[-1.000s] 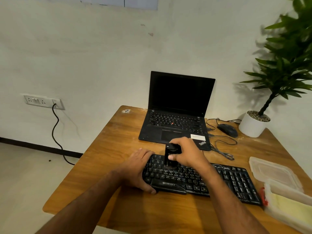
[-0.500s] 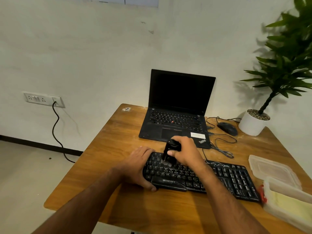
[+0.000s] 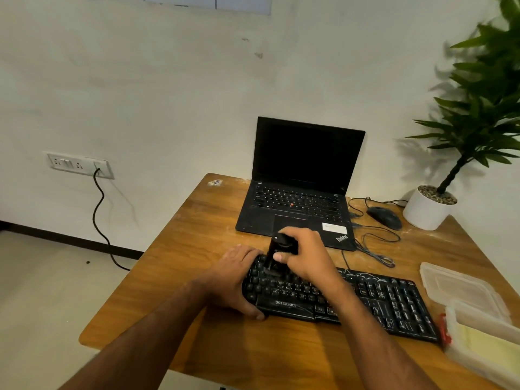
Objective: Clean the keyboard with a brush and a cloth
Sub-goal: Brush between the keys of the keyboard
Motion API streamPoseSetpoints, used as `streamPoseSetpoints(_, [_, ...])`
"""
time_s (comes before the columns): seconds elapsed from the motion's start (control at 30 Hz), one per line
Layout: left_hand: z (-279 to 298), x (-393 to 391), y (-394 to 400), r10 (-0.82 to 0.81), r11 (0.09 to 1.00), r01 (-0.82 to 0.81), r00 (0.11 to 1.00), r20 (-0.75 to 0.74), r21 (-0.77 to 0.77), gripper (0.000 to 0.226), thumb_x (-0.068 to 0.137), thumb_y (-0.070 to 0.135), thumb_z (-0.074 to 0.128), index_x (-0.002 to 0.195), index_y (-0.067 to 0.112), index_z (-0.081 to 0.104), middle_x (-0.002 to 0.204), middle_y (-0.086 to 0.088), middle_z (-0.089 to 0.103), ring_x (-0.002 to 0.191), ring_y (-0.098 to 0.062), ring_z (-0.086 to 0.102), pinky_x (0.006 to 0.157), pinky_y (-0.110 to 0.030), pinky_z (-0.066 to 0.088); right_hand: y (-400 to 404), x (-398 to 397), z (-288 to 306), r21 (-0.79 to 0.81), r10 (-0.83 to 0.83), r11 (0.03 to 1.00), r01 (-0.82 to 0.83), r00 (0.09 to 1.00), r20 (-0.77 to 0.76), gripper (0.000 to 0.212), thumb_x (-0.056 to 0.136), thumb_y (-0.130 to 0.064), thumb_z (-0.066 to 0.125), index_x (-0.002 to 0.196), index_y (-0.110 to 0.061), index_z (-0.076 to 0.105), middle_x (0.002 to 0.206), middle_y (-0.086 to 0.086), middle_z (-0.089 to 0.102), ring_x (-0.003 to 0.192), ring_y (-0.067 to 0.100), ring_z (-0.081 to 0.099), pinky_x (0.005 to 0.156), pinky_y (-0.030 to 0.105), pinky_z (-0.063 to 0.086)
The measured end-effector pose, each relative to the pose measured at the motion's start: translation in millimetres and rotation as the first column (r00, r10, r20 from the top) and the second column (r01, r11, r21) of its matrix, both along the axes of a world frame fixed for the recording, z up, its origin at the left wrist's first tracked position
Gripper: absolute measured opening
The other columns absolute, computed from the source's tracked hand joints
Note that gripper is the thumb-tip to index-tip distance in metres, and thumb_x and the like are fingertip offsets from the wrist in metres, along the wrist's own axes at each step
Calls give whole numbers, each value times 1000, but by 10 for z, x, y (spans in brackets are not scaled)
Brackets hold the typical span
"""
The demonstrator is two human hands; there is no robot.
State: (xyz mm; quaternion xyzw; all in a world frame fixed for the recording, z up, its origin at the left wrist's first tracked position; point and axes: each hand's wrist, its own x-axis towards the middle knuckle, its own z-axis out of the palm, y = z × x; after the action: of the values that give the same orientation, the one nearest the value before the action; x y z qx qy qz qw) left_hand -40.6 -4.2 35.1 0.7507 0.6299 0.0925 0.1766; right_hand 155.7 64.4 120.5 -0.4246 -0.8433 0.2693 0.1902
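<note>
A black keyboard [image 3: 380, 302] lies across the wooden table [image 3: 197, 235], dusted with pale specks. My right hand [image 3: 306, 254] grips a black brush [image 3: 277, 254] held upright, its bristles down on the keys at the keyboard's upper left. My left hand [image 3: 236, 280] holds the keyboard's left end, thumb curled at the front edge. A yellow cloth [image 3: 489, 347] lies inside a clear plastic box at the right edge.
An open black laptop [image 3: 298, 198] stands behind the keyboard. A black mouse [image 3: 384, 216] and its looped cable lie to its right, by a potted plant [image 3: 430, 204]. A clear lid [image 3: 455, 285] rests beside the plastic box [image 3: 461, 358].
My right hand has carried the brush toward the keyboard's upper left corner, tilting it slightly. My left hand stays on the keyboard's left end.
</note>
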Motion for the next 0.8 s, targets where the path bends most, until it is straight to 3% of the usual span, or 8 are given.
streamPoseSetpoints(0.1, [-6,-9,10,-11,1000,11,1000,-6,18,133,55,84,80,158,27,19,158,10,25,148,-13,20,130,-43,8,-45,15,12,-81,79,994,-71,991,108,26,79,-17,82,100,-26,72,95,-10,70,93,8,63,76,25,46])
streamPoseSetpoints(0.2, [-22,-9,11,-5,1000,5,1000,-7,-17,137,53,86,79,160,27,17,160,10,22,151,-17,16,130,-46,10,-30,-9,-39,6,-61,998,61,997,37,29,79,-18,82,104,-24,71,98,-8,70,93,10,59,79,24,42])
streamPoseSetpoints(0.3, [-28,-18,15,-7,1000,7,1000,-2,6,136,52,88,77,159,28,19,157,11,24,146,-14,21,129,-46,16,-46,7,-31,0,-55,998,55,998,-20,27,77,-19,84,100,-26,71,93,-11,70,91,9,62,77,23,45])
streamPoseSetpoints(0.4, [-19,-25,15,-11,1000,11,1000,-1,6,135,52,88,77,158,28,19,156,12,25,145,-12,22,129,-45,16,-76,43,18,-60,64,996,-59,994,87,26,77,-18,84,98,-29,72,93,-11,70,91,6,62,74,21,44])
streamPoseSetpoints(0.47, [-27,-27,19,-15,1000,15,1000,-5,-8,136,52,89,76,158,28,18,157,12,24,146,-13,21,129,-46,16,-88,16,2,-23,31,999,-28,993,111,26,77,-18,83,98,-28,71,94,-10,70,92,9,62,77,24,44])
streamPoseSetpoints(0.57, [-40,-26,27,0,1000,-1,1000,-20,-25,140,49,91,74,159,29,15,158,12,22,148,-15,19,128,-49,18,-100,-31,-35,43,-48,998,46,998,31,25,77,-18,83,96,-25,70,90,-9,70,89,11,62,76,24,43])
streamPoseSetpoints(0.67, [-15,-16,20,3,1000,-3,1000,-15,-8,137,51,88,77,159,28,17,157,11,23,146,-13,21,129,-45,18,-117,-2,16,57,-23,998,23,1000,-2,26,77,-18,83,98,-26,71,90,-10,70,88,9,62,74,23,43])
streamPoseSetpoints(0.8, [-25,-21,26,-8,1000,8,1000,-1,1,136,50,89,76,158,27,20,156,11,26,145,-14,22,129,-46,17,-125,63,39,-2,49,999,-49,985,163,30,76,-17,84,102,-29,74,99,-9,71,96,9,63,83,26,49])
